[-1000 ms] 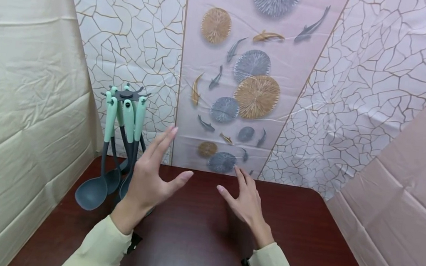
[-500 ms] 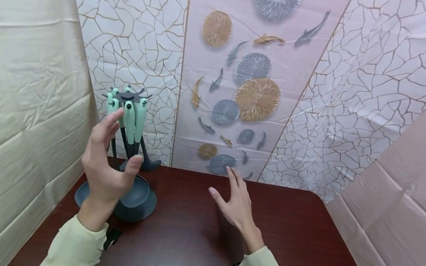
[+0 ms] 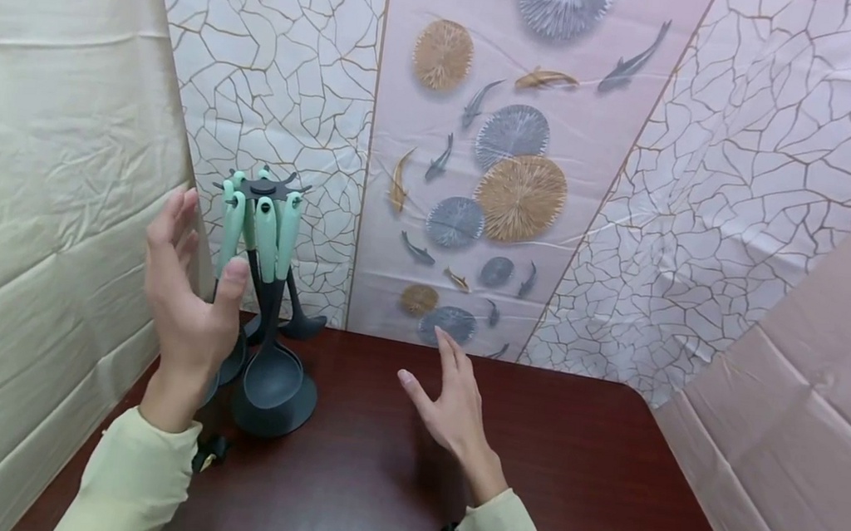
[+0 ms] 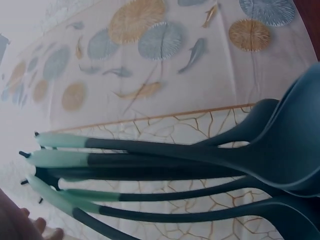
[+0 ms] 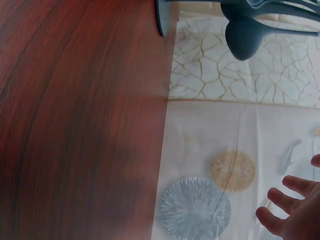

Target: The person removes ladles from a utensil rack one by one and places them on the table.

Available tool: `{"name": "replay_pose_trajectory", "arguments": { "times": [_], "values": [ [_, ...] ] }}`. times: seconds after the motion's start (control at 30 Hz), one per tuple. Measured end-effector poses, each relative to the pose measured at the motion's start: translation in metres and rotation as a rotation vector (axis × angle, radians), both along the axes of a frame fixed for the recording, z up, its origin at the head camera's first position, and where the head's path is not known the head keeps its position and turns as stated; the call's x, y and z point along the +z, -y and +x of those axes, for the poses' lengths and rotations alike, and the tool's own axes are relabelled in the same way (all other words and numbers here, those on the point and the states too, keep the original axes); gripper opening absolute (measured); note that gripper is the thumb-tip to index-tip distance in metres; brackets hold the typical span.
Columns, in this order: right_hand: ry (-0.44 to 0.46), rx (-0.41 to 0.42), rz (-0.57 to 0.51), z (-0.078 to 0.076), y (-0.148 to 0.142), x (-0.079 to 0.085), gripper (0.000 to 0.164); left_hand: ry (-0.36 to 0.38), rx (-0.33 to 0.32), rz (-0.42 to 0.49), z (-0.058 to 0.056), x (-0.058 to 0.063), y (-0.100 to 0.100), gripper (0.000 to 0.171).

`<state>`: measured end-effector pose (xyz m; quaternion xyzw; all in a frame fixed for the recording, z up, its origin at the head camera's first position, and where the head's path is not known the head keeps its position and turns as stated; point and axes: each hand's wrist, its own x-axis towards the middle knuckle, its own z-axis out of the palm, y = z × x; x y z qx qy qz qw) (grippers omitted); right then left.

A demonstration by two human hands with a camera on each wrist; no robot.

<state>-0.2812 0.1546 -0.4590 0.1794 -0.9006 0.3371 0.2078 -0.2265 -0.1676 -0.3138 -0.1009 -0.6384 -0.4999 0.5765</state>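
Note:
A rotating-style rack (image 3: 262,188) with dark hooks stands at the left of the table, hung with several dark utensils that have mint-green handles (image 3: 266,240). A ladle (image 3: 273,377) hangs at its front, above the round dark base (image 3: 297,410). My left hand (image 3: 189,314) is raised just left of the rack, fingers up and thumb apart, holding nothing. It covers part of the utensils on that side. In the left wrist view the utensils' dark shafts (image 4: 165,172) lie close by. My right hand (image 3: 455,401) hovers over the middle of the table, fingers extended and holding nothing.
The dark red-brown table (image 3: 568,460) reaches back to a patterned cloth backdrop (image 3: 521,198) with printed fish and discs. A cream cloth wall (image 3: 56,186) rises close on the left, and a pinkish one (image 3: 798,395) on the right.
My left hand has moved left, from in front of the rack to its left side, uncovering the front ladle and base. My right hand has drifted slightly left.

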Motion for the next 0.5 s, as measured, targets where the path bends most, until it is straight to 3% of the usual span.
{"name": "replay_pose_trajectory", "arguments": {
  "times": [0.27, 0.5],
  "values": [
    [-0.043, 0.048, 0.019, 0.004, 0.025, 0.003, 0.089, 0.268, -0.205, 0.041, -0.016, -0.007, 0.018, 0.080],
    [-0.061, 0.073, 0.028, 0.006, 0.043, 0.004, 0.088, 0.454, -0.175, -0.016, -0.025, -0.008, 0.024, 0.077]
  ]
}}
